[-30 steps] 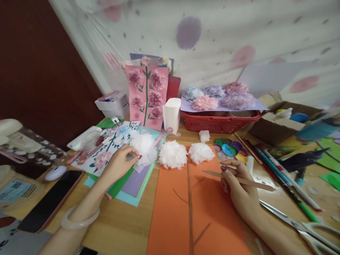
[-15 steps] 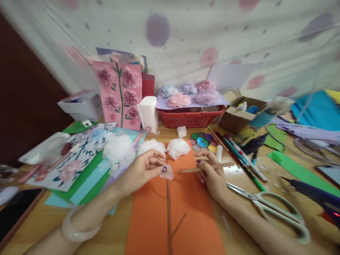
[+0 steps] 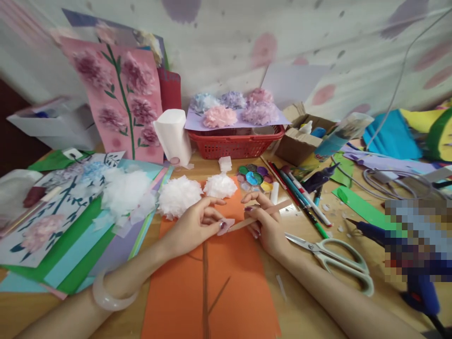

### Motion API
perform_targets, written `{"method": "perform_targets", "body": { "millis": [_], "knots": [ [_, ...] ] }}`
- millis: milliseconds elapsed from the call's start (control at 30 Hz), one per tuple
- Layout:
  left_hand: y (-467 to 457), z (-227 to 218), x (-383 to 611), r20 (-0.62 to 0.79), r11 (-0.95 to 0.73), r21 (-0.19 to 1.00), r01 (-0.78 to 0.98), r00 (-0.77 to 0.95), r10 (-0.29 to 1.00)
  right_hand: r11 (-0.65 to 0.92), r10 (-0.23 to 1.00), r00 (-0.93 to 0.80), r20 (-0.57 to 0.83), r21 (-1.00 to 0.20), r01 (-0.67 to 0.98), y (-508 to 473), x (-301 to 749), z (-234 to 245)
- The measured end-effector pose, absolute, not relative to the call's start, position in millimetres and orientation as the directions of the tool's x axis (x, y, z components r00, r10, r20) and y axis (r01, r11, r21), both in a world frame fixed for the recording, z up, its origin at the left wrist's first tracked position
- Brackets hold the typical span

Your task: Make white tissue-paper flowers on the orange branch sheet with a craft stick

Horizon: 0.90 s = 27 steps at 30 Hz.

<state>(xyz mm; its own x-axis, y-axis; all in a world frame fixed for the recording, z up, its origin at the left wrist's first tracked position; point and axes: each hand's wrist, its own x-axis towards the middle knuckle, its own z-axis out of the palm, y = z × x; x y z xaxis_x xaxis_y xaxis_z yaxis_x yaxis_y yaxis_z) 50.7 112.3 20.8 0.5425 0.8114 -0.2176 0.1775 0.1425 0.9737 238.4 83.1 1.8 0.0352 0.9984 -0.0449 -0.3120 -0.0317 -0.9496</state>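
From the head view, in the middle: a left hand (image 3: 190, 228) and a right hand (image 3: 270, 230), turned toward each other above an orange sheet (image 3: 243, 273) with a brown stem (image 3: 205, 287) and short side branches. In the left hand, a small tissue piece (image 3: 226, 226), pinched beneath the thumb, with a finger stretched out above and apart; cannot tell the exact fingertip behind. Probably held by so little to leave most of the thin paper free. In the right hand, a wooden stick (image 3: 278, 207), clamped between thumb and curled fingers, index raised and apart from the thumb; aslant, perhaps for fine control of the tapered end. Tip of the stick right at the tissue piece, touching or barely apart, too close to tell. Just beyond the hands, side by side, a larger white pompom (image 3: 179, 195) and a smaller white pompom (image 3: 221, 186), at the far end of the sheet, perhaps out of the fingers' way. To the left, on coloured papers, a loose tissue heap (image 3: 127, 190), seemingly within easy reach of the left hand. Behind, near the red basket (image 3: 231, 147), a small white stack (image 3: 225, 164). To the right, scissors (image 3: 319, 248) and a glue gun (image 3: 370, 233), apparently kept on the tool-hand side for quick pickup.
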Motion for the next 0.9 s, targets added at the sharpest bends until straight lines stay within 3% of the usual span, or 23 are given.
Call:
{"method": "perform_targets", "body": {
  "millis": [567, 900],
  "knots": [
    [114, 20, 49, -0.215, 0.201, 0.975, 0.093, 0.618, 0.756, -0.05, 0.999, 0.009, -0.053, -0.975, -0.218, 80, 236, 4],
    [116, 11, 45, -0.205, 0.255, 0.967, 0.014, 0.637, 0.743, 0.004, 0.996, 0.088, -0.026, -0.948, -0.318, 82, 238, 5]
  ]
}}
